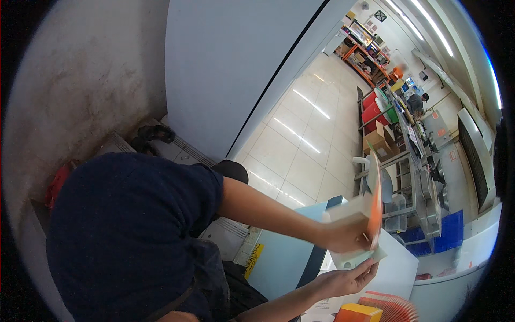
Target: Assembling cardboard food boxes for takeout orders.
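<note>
Orange on one face and pale on its flaps, the card (376, 204) is what I watch in the head view, held up above the yellow box (365, 311) and clear of it. It stands nearly edge-on to me and blurred, so I cannot make out every fold. I judge it light and thin, stiff along its length but ready to crease at the flaps, perhaps a little slick; I would take it by the edges and lower corner, with no hard squeeze across the panel.

The left hand (346, 236), higher above the yellow box, has its fingers curled in and holding the card's near side, the orange panel rising past the knuckles; blur hides the exact contact. Lower, nearer the yellow box, the right hand (348, 280) holds thumb and fingertips close together on the card's bottom corner. Just right of the yellow box sits an orange-edged stack (394, 308).
</note>
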A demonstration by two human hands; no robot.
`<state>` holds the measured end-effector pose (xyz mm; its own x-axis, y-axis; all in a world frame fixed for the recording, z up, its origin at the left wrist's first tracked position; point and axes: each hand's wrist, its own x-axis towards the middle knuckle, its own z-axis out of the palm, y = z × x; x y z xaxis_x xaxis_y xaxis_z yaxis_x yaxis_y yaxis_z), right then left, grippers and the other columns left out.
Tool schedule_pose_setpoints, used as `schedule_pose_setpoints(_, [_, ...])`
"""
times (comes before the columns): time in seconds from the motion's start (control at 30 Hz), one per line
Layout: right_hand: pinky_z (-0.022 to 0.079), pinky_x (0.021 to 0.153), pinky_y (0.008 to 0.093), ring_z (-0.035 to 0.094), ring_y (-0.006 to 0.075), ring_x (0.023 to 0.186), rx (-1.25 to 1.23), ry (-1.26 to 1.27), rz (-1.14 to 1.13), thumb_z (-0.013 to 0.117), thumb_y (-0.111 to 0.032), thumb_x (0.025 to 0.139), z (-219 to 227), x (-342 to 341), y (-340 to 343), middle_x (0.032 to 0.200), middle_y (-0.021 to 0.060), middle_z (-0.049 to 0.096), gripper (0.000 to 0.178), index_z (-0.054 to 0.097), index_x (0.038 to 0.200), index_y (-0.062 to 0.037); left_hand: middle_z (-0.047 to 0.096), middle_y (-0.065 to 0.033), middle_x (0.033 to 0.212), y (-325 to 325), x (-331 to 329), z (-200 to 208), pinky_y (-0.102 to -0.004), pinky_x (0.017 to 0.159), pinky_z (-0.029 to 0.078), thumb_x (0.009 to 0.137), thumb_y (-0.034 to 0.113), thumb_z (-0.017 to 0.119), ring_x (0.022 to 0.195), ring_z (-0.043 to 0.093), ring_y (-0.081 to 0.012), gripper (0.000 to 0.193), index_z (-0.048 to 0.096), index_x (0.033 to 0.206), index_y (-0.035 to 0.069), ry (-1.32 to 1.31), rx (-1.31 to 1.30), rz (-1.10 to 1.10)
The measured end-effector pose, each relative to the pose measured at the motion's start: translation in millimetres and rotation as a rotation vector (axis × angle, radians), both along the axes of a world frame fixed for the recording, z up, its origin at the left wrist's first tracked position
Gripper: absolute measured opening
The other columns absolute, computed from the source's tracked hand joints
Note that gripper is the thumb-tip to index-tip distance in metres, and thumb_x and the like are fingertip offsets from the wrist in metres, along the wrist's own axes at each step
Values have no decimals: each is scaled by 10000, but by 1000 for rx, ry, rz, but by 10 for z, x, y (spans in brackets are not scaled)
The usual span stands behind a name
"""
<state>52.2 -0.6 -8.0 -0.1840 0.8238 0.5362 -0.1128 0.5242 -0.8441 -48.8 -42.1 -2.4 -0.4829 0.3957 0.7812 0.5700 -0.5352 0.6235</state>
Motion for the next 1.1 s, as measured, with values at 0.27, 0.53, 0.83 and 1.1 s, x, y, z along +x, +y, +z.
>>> schedule_pose_setpoints(0.27, [500, 925, 371, 579, 237, 1074, 98, -176, -4, 532, -252, 929, 26, 138, 130, 1167, 135, 585, 353, 555, 1183, -9, 635, -123, 798, -13, 31, -18, -329, 614, 472, 794, 98, 637, 746, 618, -252, 81, 633, 844, 35, 71, 92, -85])
schedule_pose_setpoints(0.53, [531, 843, 381, 619, 254, 994, 197, -266, -166, 568, -324, 913, -8, 177, 118, 1066, 128, 635, 375, 604, 1081, 9, 527, -119, 1067, -142, 1, 21, -421, 874, 367, 767, 244, 692, 995, 490, -298, 347, 566, 1028, 53, 260, -248, 145])
schedule_pose_setpoints(0.83, [537, 778, 334, 627, 215, 894, 339, -240, -318, 576, -299, 923, -27, 150, 102, 952, 113, 650, 322, 628, 1026, 2, 555, -113, 904, 16, 49, -131, -362, 734, 441, 769, 173, 720, 854, 533, -236, 236, 580, 892, 28, 196, 264, 42])
schedule_pose_setpoints(1.1, [521, 766, 337, 603, 212, 903, 429, -377, -374, 595, -276, 919, -11, 146, 124, 922, 101, 642, 290, 602, 1016, -3, 603, -134, 871, 0, -11, -12, -299, 630, 482, 787, 106, 691, 765, 594, -217, 216, 596, 932, -23, 32, 41, -137])
